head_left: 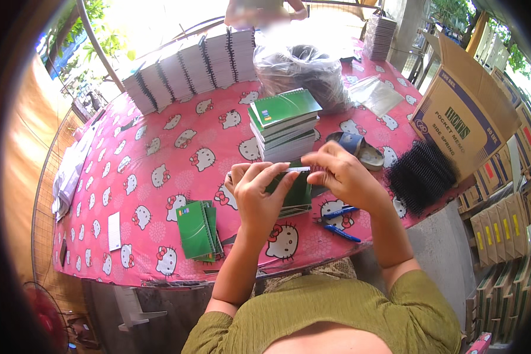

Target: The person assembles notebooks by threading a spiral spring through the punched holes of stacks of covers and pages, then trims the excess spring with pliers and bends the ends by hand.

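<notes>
My left hand (255,182) is closed on a small green notebook (295,190), holding it up by its edge above the near side of the table. Beside that edge is my right hand (343,177), fingers curled and pinched; whatever is between them is too small to make out. Below my right hand lie blue-handled pliers (340,223). Just beyond both hands rises a stack of green-covered notebooks (283,127). To the left is a smaller pile of green spiral notebooks (197,231).
Black spiral coils (422,177) lie heaped at the right, before an open cardboard box (463,115). Spiral-bound stacks (189,66) line the back left. A clear plastic bag (301,71), a sandal (360,148) and a white notepad sheet (114,231) rest on the pink tablecloth (159,150). Another person stands opposite.
</notes>
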The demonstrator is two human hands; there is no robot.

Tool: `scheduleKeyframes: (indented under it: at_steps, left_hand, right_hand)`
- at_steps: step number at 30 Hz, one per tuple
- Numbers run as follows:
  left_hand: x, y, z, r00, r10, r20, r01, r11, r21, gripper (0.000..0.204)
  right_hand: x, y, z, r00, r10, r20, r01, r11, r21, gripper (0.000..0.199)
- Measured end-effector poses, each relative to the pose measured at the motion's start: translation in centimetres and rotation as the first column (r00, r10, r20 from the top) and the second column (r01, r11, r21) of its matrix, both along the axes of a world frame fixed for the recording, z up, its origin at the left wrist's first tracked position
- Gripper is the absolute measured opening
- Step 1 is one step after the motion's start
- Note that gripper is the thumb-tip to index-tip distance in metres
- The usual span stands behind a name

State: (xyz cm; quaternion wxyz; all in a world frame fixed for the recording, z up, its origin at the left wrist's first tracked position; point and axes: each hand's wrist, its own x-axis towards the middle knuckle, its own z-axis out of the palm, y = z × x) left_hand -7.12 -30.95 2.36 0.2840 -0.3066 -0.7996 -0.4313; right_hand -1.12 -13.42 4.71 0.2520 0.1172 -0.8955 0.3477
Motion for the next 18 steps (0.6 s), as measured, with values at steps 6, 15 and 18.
scheduleKeyframes:
  at_steps: [6, 15, 18]
  left_hand:
    - [0.1, -0.2, -0.2, 1.0, 0.007, 0.005, -0.007, 1.0, -0.022, 0.022]
    - [0.2, -0.6, -0.3, 0.999, -0.026, 0.023, 0.026, 1.0, -0.002, 0.025]
    - [0.2, -0.4, -0.1, 0.998, -0.059, 0.024, 0.059, 0.998, 0.0, 0.025]
  right_hand:
    - [0.8, -0.6, 0.2, 0.994, 0.014, 0.111, 0.015, 0.966, -0.258, 0.02]
    - [0.2, -1.7, 0.4, 0.994, -0.091, -0.064, 0.095, 0.994, 0.062, 0.024]
    - [0.5, -2.4, 0.8, 0.991, -0.111, -0.071, 0.114, 0.993, 0.031, 0.018]
